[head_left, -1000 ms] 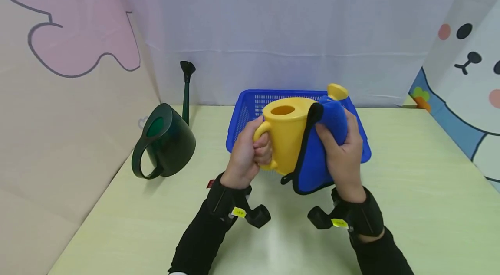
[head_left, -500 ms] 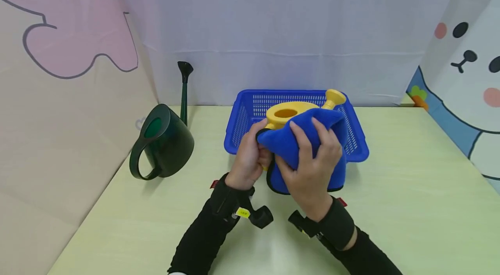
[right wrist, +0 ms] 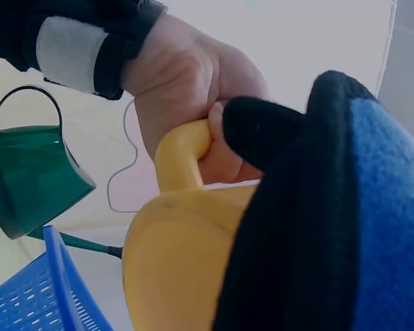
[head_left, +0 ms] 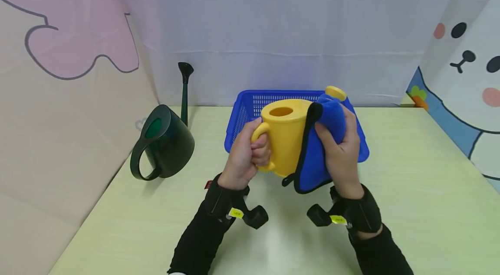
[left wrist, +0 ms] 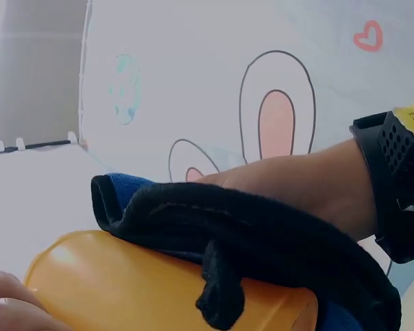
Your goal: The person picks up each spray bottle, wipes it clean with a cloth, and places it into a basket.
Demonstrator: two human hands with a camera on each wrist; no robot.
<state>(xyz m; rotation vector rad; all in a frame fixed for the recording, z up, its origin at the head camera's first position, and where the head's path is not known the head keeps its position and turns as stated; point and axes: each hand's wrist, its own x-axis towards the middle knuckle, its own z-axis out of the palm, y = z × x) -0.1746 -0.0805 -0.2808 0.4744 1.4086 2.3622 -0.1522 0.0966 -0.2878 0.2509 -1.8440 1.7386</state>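
A yellow watering can (head_left: 287, 136) is held up in front of the blue basket, its top opening facing up. My left hand (head_left: 250, 151) grips its handle, fingers curled round it. With my right hand (head_left: 343, 153) I hold a blue cloth (head_left: 318, 158) with black edging against the can's right side, thumb toward me. The cloth covers the lower spout, and only the yellow spout head shows above it. In the right wrist view the left hand (right wrist: 193, 96) wraps the handle, and the cloth (right wrist: 393, 227) fills the right side. The left wrist view shows the cloth's black loop (left wrist: 221, 289) hanging over the can.
Behind the can a blue plastic basket (head_left: 245, 110) stands on the pale table (head_left: 422, 188) near the back curtain. A dark green watering can (head_left: 172, 149) stands at the left, its spout pointing up and back. Printed cloths hang on both sides.
Half a second ago my right hand spread the cloth over the can's near side by the handle. It has since moved right with the cloth to the spout side, and the can has risen slightly.
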